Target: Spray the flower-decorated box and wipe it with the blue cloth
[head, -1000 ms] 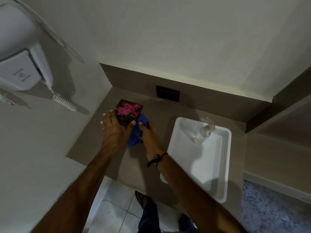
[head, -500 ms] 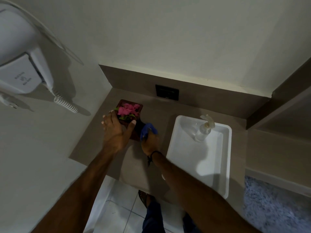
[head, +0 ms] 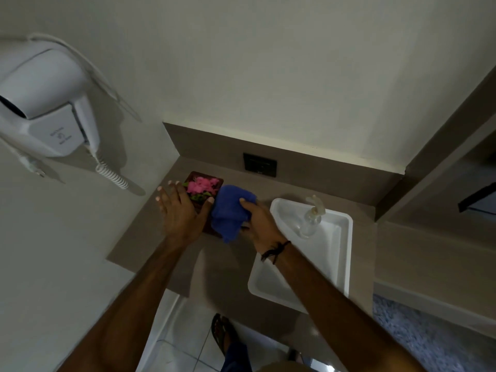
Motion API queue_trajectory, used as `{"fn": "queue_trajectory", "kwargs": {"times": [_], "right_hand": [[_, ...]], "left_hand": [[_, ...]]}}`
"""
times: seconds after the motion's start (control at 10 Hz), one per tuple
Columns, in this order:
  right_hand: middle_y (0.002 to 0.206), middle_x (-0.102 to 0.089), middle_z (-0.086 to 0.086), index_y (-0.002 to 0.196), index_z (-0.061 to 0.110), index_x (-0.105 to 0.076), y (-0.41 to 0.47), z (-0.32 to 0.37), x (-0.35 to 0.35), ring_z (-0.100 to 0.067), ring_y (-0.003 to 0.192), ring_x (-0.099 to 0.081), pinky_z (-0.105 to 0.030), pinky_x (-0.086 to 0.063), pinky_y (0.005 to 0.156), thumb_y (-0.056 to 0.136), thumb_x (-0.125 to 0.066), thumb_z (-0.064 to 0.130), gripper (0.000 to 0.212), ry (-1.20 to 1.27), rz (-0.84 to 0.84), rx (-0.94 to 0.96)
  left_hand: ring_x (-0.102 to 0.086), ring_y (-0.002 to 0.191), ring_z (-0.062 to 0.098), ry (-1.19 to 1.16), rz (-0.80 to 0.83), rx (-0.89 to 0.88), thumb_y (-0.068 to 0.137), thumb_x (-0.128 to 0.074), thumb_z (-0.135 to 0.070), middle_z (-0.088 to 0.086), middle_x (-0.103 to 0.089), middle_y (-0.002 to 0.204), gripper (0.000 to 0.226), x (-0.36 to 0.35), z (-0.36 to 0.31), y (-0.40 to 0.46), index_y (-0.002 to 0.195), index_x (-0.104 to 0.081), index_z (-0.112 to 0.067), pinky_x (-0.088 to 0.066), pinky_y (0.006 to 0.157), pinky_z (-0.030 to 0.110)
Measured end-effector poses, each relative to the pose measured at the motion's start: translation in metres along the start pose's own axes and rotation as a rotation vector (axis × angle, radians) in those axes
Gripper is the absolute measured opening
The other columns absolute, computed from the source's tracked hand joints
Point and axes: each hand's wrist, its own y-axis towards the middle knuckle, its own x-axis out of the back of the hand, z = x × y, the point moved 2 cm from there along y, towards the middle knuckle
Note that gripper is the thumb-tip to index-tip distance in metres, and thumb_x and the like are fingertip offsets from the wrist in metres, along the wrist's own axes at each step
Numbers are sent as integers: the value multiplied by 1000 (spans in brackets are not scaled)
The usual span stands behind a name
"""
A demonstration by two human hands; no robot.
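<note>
My left hand (head: 181, 214), fingers spread, steadies the flower-decorated box (head: 204, 193) at its nine o'clock side so my right hand (head: 261, 224), clenched around the blue cloth (head: 230, 210), can wipe its three o'clock side.

I'm standing in a bathroom, most likely a hotel one. On the wall to my left hangs a white wall-mounted hair dryer (head: 51, 108) with its coiled cord (head: 112, 174) dangling below. In front of me runs a taupe vanity counter (head: 150, 229) with a low backsplash carrying a dark wall socket (head: 259, 165). A white rectangular tray (head: 336, 253) on the counter holds a clear pump dispenser (head: 311, 218). Below the counter edge I see pale floor tiles (head: 177, 353) and my sandalled foot (head: 222, 334).
</note>
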Motion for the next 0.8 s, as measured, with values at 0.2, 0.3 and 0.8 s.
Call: {"fn": "queue_trajectory", "kwargs": {"times": [0.2,0.3,0.8], "right_hand": [[140,-57,-23,136,9,-51,-39,10,75,-42,131,-54,-55,-49,103,101,-50,26,38,197,31,-30],[135,-63,-18,139,15,-53,-49,-4,114,-38,124,-60,-48,-59,85,100,-53,24,40,233,24,-10],[90,-77,-10,90,9,-76,-42,-66,208,-26,87,-73,-32,-60,77,83,-73,30,22,-951,-467,148]], "left_hand": [[-70,107,18,-795,302,-79,89,-62,-55,1,-69,114,45,-22,-68,-47,122,-58,-26,-59,96,44],[-74,106,18,-1001,602,92,83,-71,-47,-7,-78,103,26,-61,-89,-66,104,-69,-32,-58,98,40],[-66,116,32,-70,598,-1,92,-65,-32,17,-69,123,38,-172,-108,-104,117,-64,-4,-52,96,36]]}}
